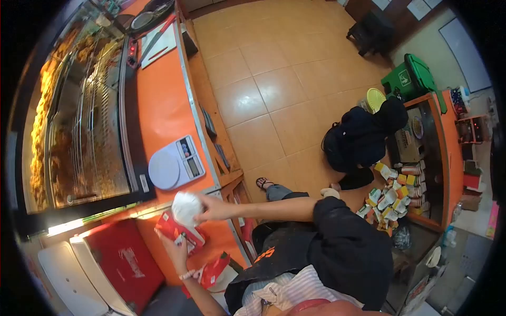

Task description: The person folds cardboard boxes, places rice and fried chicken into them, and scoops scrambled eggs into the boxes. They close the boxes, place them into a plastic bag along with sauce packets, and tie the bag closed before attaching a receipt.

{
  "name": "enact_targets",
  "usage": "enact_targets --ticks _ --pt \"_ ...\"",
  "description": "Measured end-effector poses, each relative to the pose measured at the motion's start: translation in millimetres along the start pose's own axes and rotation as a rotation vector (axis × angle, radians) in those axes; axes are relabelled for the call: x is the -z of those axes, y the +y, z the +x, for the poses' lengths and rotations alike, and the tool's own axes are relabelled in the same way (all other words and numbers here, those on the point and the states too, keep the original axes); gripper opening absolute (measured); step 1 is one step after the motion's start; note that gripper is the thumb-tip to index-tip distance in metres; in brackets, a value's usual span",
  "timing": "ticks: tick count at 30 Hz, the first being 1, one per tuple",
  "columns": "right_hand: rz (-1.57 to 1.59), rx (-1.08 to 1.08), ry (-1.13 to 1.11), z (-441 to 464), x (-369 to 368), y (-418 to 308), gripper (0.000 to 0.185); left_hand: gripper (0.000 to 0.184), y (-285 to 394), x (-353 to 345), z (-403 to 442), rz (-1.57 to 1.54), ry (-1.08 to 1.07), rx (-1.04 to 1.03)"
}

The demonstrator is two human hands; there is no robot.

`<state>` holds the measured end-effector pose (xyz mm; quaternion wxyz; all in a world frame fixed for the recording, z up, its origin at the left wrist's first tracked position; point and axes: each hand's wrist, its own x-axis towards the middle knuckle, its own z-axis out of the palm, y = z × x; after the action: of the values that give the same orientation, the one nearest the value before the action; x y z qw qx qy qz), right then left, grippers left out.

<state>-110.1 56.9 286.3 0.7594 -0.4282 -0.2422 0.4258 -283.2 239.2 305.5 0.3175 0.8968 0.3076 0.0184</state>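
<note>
My right hand [215,207] grips a rounded white wrapped bundle [186,209], held at the edge of the orange counter in front of the scale. My left hand [176,253], a bracelet at its wrist, is just below, fingers stretched and apart. It lies against a red and white package [194,237]; whether it bears on it I cannot tell. A second red package [215,269] lies near that wrist. The bundle hides part of the first package.
A white kitchen scale [164,169] stands on the orange counter [162,100] beside a lit glass food cabinet [87,142]. A knife [151,42] rests on a white board. A large red box [122,263] is at lower left. Behind, a person in dark clothes [356,139] crouches near stacked cartons [392,197].
</note>
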Motion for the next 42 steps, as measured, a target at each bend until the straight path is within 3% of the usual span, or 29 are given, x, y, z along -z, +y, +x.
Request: enact_targets --ticks 1,3,5,7,10,12,14,15,17,18,19,22,24,25,28,33,36,39,41,42 --pt "-0.002 -0.01 -0.069 14 -5 8 0.075 0.109 4 3 1 -0.002 -0.009 -0.005" --pt "-0.156 -0.054 -0.106 39 -16 38 0.076 0.112 20 8 -2 0.219 -0.128 0.24" --pt "-0.166 -0.083 -0.063 38 -29 29 0.077 0.114 5 0 -3 0.264 -0.13 0.216" --pt "-0.183 -0.11 -0.026 38 -39 34 0.078 0.115 -19 -3 0 0.115 -0.128 0.073" --pt "-0.072 -0.037 -0.026 28 -49 38 0.089 0.114 -34 -4 0 0.009 -0.111 0.074" --pt "-0.093 0.009 0.016 22 -56 35 0.085 0.113 -25 -6 1 -0.046 -0.115 0.069" --pt "-0.117 0.062 0.062 22 -64 41 0.082 0.097 16 -18 1 -0.421 0.001 0.081" --pt "0.011 0.083 0.113 22 -67 50 0.08 0.097 3 -21 1 -0.418 -0.001 0.078" --pt "0.136 0.098 0.161 20 -71 59 0.078 0.071 -43 -41 0 -0.331 -0.117 0.04" --pt "0.148 0.026 0.13 22 -67 59 0.076 0.052 -45 -39 8 0.042 -0.227 -0.05" --pt "0.159 -0.041 0.101 25 -63 58 0.075 0.052 -44 -40 6 0.042 -0.227 -0.057" --pt "0.283 0.027 0.02 30 -60 54 0.075 0.064 -16 -24 3 -0.231 -0.061 0.076" --pt "0.378 0.071 -0.019 31 -65 58 0.075 0.097 -1 1 5 -0.435 -0.32 0.417" --pt "0.326 0.07 -0.044 33 -67 70 0.077 0.097 -10 9 2 -0.434 -0.318 0.414" --pt "0.239 0.046 -0.083 30 -75 95 0.078 0.085 -24 39 -11 -0.435 -0.344 -0.011" --pt "0.065 -0.006 -0.201 25 -97 81 0.079 0.072 -37 74 -31 -0.504 -0.326 0.202" --pt "0.121 0.027 -0.118 23 -110 78 0.064 0.048 -64 84 -40 -0.49 -0.078 0.194" --pt "-0.125 0.029 0.042 19 -112 83 0.073 0.04 -91 91 -40 -0.523 -0.014 0.099" --pt "-0.659 -0.209 -0.164 28 -117 90 0.073 0.035 -78 87 -41 -0.504 -0.032 0.067" --pt "-0.657 -0.208 -0.166 31 -124 97 0.073 0.034 -68 84 -42 -0.452 -0.019 0.033"
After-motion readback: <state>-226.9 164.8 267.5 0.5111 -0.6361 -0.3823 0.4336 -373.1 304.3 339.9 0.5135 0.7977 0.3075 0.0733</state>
